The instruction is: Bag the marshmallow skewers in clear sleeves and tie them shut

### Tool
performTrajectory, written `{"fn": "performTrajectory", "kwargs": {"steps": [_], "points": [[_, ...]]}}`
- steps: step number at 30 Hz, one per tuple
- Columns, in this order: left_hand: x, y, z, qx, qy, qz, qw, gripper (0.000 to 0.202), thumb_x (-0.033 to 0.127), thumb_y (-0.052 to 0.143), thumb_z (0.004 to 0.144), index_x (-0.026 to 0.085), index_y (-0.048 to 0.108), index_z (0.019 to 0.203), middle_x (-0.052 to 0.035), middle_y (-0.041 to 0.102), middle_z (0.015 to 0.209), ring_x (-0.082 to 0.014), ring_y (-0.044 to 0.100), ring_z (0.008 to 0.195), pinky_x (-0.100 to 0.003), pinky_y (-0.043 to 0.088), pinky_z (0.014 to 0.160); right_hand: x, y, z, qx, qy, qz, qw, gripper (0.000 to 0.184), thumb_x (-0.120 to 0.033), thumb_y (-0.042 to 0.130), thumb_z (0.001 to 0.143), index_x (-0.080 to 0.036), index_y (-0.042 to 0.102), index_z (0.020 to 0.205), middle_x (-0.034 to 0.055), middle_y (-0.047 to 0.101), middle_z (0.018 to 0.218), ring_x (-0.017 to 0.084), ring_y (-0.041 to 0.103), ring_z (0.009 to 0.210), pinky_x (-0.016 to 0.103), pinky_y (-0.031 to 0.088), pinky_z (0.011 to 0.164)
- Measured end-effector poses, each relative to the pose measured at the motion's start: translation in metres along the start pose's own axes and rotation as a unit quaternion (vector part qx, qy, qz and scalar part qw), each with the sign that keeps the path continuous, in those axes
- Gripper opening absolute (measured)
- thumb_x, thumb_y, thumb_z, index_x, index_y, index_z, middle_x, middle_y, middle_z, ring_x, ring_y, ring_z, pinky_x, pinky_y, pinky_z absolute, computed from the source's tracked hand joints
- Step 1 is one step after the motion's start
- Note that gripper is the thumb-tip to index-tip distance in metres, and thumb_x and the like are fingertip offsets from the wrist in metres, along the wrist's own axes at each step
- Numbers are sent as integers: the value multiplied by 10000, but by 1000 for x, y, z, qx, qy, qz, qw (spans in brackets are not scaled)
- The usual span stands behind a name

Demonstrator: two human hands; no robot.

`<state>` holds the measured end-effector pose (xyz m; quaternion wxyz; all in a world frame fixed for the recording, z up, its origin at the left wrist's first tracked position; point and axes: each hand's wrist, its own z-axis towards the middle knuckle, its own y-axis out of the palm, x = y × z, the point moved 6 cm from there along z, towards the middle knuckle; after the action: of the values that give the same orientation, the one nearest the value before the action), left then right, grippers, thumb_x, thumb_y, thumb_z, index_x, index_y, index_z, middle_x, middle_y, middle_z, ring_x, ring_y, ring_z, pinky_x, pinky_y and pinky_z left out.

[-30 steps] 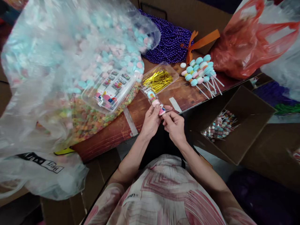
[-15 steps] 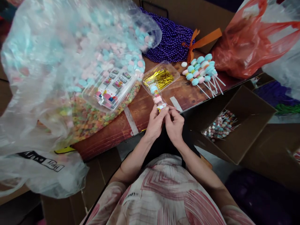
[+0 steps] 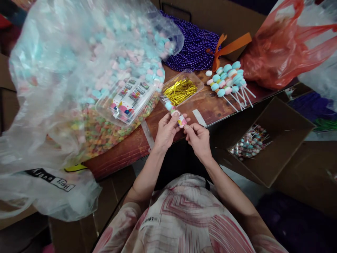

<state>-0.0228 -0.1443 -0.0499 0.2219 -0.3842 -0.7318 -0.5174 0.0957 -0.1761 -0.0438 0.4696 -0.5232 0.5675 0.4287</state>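
Note:
Between my hands is a candy skewer (image 3: 169, 105) of blue and pink pieces inside a clear printed wrapper (image 3: 181, 121). My left hand (image 3: 167, 129) is closed around its middle, thumb on top. At the wrapper's near end, my right hand (image 3: 198, 137) pinches with thumb and forefinger; whether a stick is in that pinch is too small to see. Just beyond the skewer's far end lies a clear tray of gold twist ties (image 3: 181, 90). To its left, a clear plastic box (image 3: 126, 121) holds flat printed wrappers (image 3: 131, 95).
Unwrapped candy skewers (image 3: 229, 79) lie at the right on the table (image 3: 116, 158). Large bags of marshmallows (image 3: 126, 58) and ring candies (image 3: 105, 140) fill the left. Purple beads (image 3: 195, 45) and a red bag (image 3: 279, 56) stand behind. A cardboard box (image 3: 284, 140) holds wrapped skewers (image 3: 250, 142).
My hands have moved slightly apart, the left one shifting left and up along the wrapped skewer. The skewer has come nearer to me, uncovering more of the gold ties.

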Motion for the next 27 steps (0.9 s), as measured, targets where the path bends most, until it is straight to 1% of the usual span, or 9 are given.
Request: {"fn": "performTrajectory", "kwargs": {"steps": [3,5,8,13,15,19,23,25,27], "points": [[-2,-3,0,34,10,7,999,323,408,818,776,171,637,899,-63,783,905,-219,769,948,-306,591,852,-13,-3,-5,36,-119,-143,982,290,-443,652,896,-211,585,735,-52,519,582,90,427,519,235,383,537],[-4,-2,-1,44,7,22,999,334,419,824,764,170,638,887,-58,778,884,-223,764,969,-331,593,885,-19,-4,-7,57,-169,-203,963,252,-410,638,911,-220,575,758,-55,512,581,94,420,509,241,384,547],[-6,-1,-3,57,-2,39,998,325,410,833,751,170,648,869,-44,765,847,-219,760,959,-339,599,883,-26,-5,-8,74,-220,-249,940,251,-381,602,935,-226,577,740,-33,536,586,109,446,514,258,392,564],[-9,-4,-2,59,-13,51,997,299,360,844,736,149,667,853,-24,740,799,-157,742,791,-287,594,799,-27,-8,-5,53,-220,-260,939,225,-322,610,938,-219,601,738,-41,552,588,101,465,512,252,373,549],[-11,-4,-1,57,-19,58,997,289,346,845,731,146,677,856,-23,741,806,-140,726,745,-277,588,769,-27,-8,-5,57,-227,-277,932,236,-319,595,945,-218,596,732,-30,577,605,107,485,529,255,376,559],[-18,-2,-2,55,-22,73,996,250,348,824,757,157,692,851,-22,741,825,-139,719,750,-279,582,764,-23,-5,-6,115,-266,-346,892,282,-306,514,971,-224,569,707,24,635,653,146,548,597,282,393,608],[-24,2,-5,45,-23,53,997,251,388,794,795,166,678,810,-14,725,782,-154,729,796,-282,589,782,-16,1,0,152,-267,-398,864,321,-280,493,967,-226,523,652,32,599,608,155,529,580,292,352,590],[-25,3,-7,36,-30,36,998,259,396,788,803,166,669,791,-14,725,763,-168,741,835,-289,592,814,-16,2,1,154,-256,-400,866,327,-293,493,969,-225,522,650,33,594,611,155,525,580,291,336,584],[-21,3,-7,30,-27,19,999,268,410,772,820,164,668,798,-22,737,774,-183,751,872,-302,591,848,-19,3,-1,127,-242,-385,881,307,-320,472,988,-221,559,710,43,629,670,158,553,621,285,346,598]]}}
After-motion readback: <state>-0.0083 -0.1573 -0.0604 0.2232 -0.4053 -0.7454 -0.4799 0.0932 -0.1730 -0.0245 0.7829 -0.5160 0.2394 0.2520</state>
